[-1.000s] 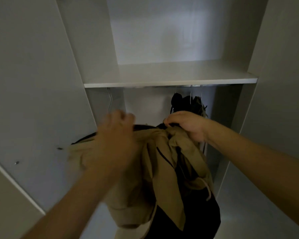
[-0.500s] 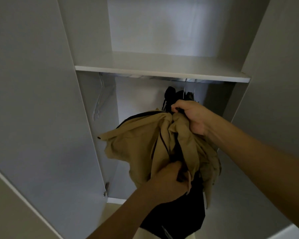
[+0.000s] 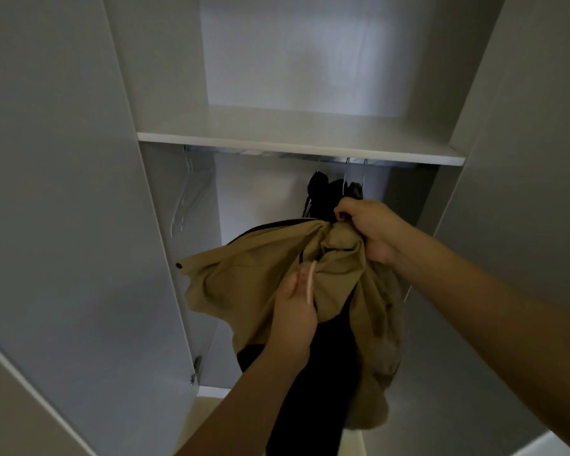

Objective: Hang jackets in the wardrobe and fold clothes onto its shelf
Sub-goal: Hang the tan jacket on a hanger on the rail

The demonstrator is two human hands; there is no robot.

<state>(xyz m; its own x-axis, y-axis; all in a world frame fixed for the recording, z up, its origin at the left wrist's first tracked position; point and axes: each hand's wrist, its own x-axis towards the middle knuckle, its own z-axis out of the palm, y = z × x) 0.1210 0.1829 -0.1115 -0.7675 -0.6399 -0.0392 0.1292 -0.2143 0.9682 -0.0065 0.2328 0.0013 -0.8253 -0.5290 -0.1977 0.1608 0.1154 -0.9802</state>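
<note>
In front of the open wardrobe (image 3: 165, 192), just below the shelf (image 3: 297, 144), the tan jacket (image 3: 244, 278) is held up w/ both hands, well short of the rail (image 3: 277, 155) under the shelf. The collar end is bunched and clamped in the right hand (image 3: 372, 230), fingers curled tight over the cloth; whether a hanger hook is inside that fist can't be told. The left hand (image 3: 293, 311) has been moved: a sec ago it was up at the jacket's shoulder, then dropped to the front, and now a fold near the opening is pinched by it, w/ a pale drawcord (image 3: 311, 283) seen standing between its fingers. The jacket has also been carried a bit higher and to the right, toward the dark garments (image 3: 329, 195) already hung at the rail's right end. Its black lining (image 3: 316, 383) hangs slack below. Spare wire hangers (image 3: 186, 199) are seen at the rail's left end. Judged from this, the front is being straightened before hanging; the hang itself is not yet done, and nothing has been folded onto the shelf. Risk, prob.: cloth left bunched at the neck, so the jacket may sit skewed once hung.
</note>
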